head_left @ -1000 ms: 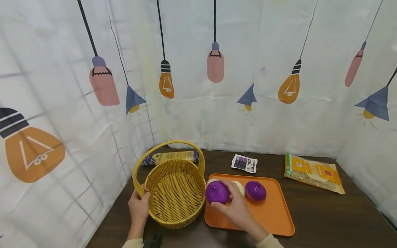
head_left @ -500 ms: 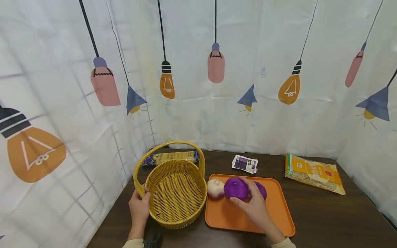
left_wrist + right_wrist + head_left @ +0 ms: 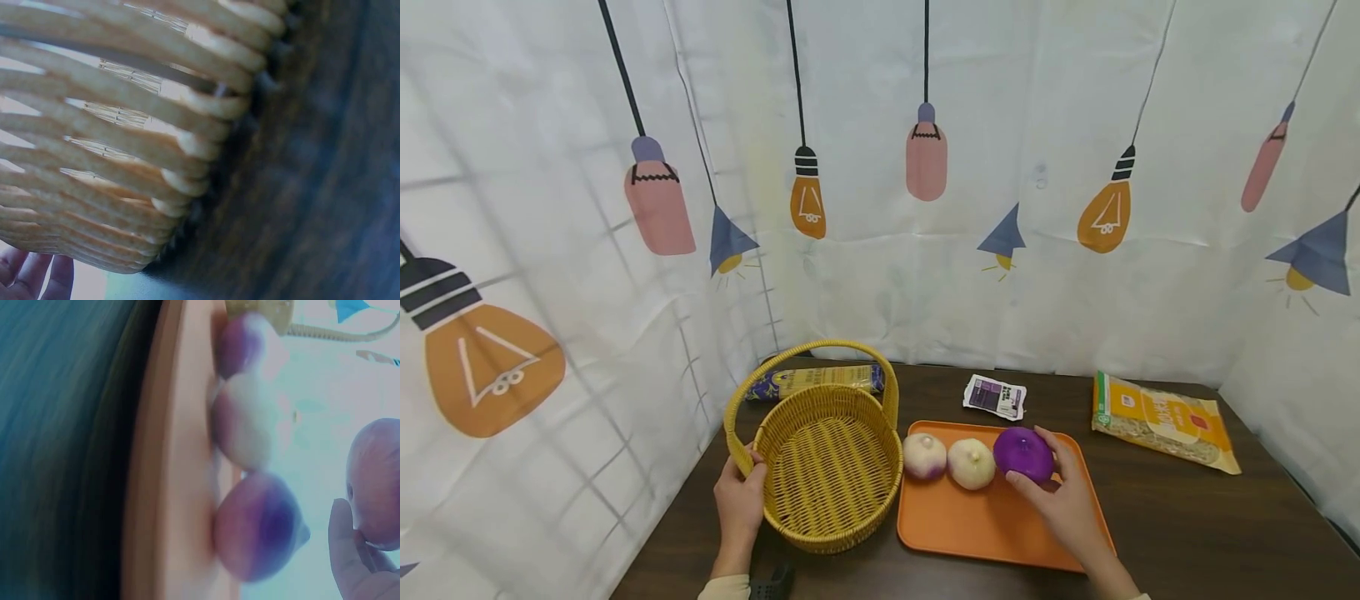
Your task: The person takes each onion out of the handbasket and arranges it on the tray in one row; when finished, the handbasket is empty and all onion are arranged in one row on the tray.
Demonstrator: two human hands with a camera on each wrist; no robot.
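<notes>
My left hand (image 3: 740, 502) grips the yellow wicker basket (image 3: 827, 542) at the left, where its handle meets the rim. A few of its fingertips (image 3: 57, 278) show beside the weave in the left wrist view. My right hand (image 3: 1066, 502) holds a purple onion (image 3: 1024, 455) between thumb and fingers above the right part of the orange tray (image 3: 970, 537). Two whitish, purple-tinged bulbs, a left one (image 3: 924, 457) and a middle one (image 3: 972, 464), lie on the tray. Beneath the held onion, another purple onion (image 3: 259, 528) rests there, hidden in the head view.
A blue-and-yellow packet (image 3: 820, 379) lies behind the basket. At the table's back are a small white-and-purple sachet (image 3: 995, 397) and, farther right, a yellow bag (image 3: 1165, 421). A dark object (image 3: 771, 583) sits by the left wrist. A printed curtain (image 3: 880, 275) closes off the back.
My right hand has carried the purple onion rightward across the tray, away from the basket, uncovering the two whitish bulbs. The left hand keeps its hold on the basket.
</notes>
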